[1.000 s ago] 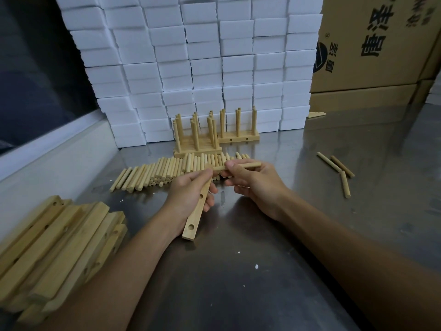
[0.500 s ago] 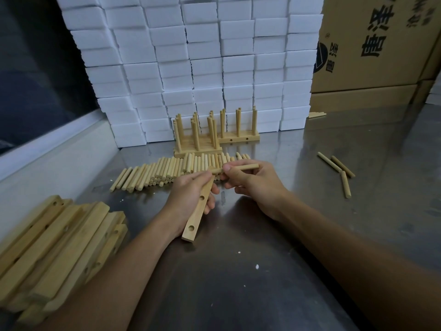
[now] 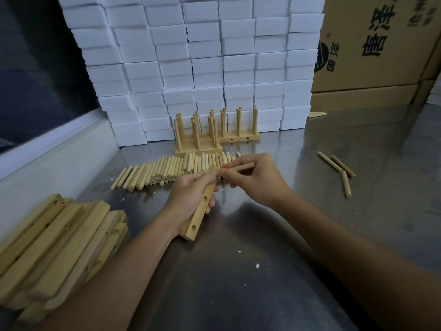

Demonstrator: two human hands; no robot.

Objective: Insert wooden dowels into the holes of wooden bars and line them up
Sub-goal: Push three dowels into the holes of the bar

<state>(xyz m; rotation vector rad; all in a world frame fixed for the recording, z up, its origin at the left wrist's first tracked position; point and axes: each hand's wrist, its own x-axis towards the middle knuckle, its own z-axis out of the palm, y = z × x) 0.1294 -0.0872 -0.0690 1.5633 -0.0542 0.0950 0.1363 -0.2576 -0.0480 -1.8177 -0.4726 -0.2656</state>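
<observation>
My left hand (image 3: 191, 199) is wrapped around a wooden bar (image 3: 202, 206), fingers curled on its far side, and the bar slants from near my wrist up toward the dowel pile, two round holes showing on its pale, smooth face. My right hand (image 3: 257, 180) pinches a dowel (image 3: 241, 168) between thumb and fingers, lying almost level, its left tip right at the bar's upper end. Just beyond both hands sits the row of loose dowels (image 3: 162, 173), plain cylinders packed side by side on the dull, reflective steel table (image 3: 262, 259). Behind them stand the finished bars (image 3: 205, 139) with upright pegs. Square-edged spare bars (image 3: 55, 247) are stacked at my left; three stray dowels (image 3: 338, 168) lie off right.
</observation>
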